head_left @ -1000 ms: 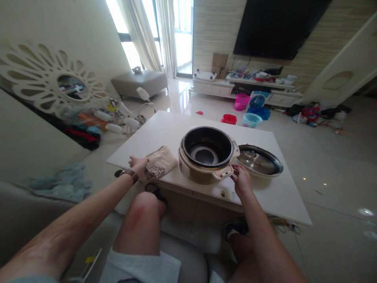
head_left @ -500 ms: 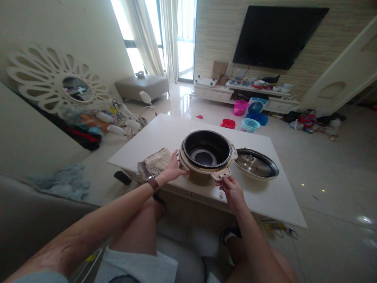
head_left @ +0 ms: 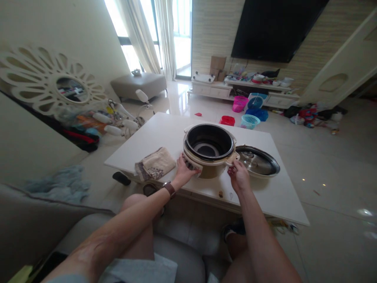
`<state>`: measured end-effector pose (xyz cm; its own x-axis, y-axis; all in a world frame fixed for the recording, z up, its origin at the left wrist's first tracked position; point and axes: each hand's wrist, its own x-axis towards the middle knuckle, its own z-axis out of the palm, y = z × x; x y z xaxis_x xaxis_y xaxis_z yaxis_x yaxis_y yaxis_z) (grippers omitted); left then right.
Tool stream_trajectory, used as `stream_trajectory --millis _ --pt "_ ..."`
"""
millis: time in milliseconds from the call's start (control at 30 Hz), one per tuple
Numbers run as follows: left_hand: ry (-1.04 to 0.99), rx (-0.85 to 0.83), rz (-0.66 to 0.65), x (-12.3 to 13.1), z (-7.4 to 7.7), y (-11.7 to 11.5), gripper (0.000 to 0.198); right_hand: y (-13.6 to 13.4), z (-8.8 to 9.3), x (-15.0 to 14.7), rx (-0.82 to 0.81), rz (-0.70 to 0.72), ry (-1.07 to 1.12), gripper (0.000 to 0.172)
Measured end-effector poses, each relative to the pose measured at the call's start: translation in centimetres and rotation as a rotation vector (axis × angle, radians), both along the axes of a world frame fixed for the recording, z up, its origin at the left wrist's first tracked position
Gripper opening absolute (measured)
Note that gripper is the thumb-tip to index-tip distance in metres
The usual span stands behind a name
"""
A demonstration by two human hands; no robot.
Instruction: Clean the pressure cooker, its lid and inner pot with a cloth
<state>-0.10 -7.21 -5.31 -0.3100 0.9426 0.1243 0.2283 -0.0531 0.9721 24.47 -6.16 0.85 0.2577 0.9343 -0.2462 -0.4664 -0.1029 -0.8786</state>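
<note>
A pale electric cooker (head_left: 209, 171) with a dark inner pot (head_left: 207, 137) stands uncovered on the white table (head_left: 290, 196). My left hand (head_left: 185, 173) grips its front left side, the thumb stretched along the front panel. My right hand (head_left: 239, 175) pinches the handle (head_left: 233, 158) at its front right. Close by on the right rests the cooker's lid (head_left: 257, 162), its metal inner side facing up. A folded beige cloth (head_left: 157, 163) lies to the left of my left hand. Near the table's front edge is a small brown bit (head_left: 220, 194).
A sofa (head_left: 176, 251) is under me, with my knees below the table edge. Beyond the table, a red stool (head_left: 227, 120), a light-blue basket (head_left: 249, 122) and a pink basket (head_left: 240, 103) are on the floor. A lamp with several white shades (head_left: 129, 124) is at the left.
The cooker has turned counterclockwise, its front right handle swinging right and back. Both hands have shifted right with it. The front panel now shows beside my left hand.
</note>
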Motion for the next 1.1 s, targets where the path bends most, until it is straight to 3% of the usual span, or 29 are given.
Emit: stream_trajectory --millis 167,400,767,933,1100 --pt "0.064 -0.020 0.050 1.4 -0.2 0.3 0.136 0.7 -0.6 -0.4 0.046 0.069 -0.143 0.052" --pt "0.033 -0.053 0.046 3.3 -0.2 3.1 0.145 4.6 -1.0 -0.2 0.032 -0.095 -0.128 0.053" --pt "-0.127 -0.073 -0.006 5.1 0.5 11.3 0.128 16.0 0.8 -1.3 -0.076 -0.109 -0.331 0.046" --pt "-0.177 -0.091 -0.160 4.8 0.9 11.4 0.124 19.8 2.4 -1.8 -0.106 -0.066 -0.447 0.045" --pt "-0.238 -0.190 -0.268 4.7 1.3 10.5 0.119 20.5 2.5 -0.9 -0.107 -0.031 -0.619 0.049"
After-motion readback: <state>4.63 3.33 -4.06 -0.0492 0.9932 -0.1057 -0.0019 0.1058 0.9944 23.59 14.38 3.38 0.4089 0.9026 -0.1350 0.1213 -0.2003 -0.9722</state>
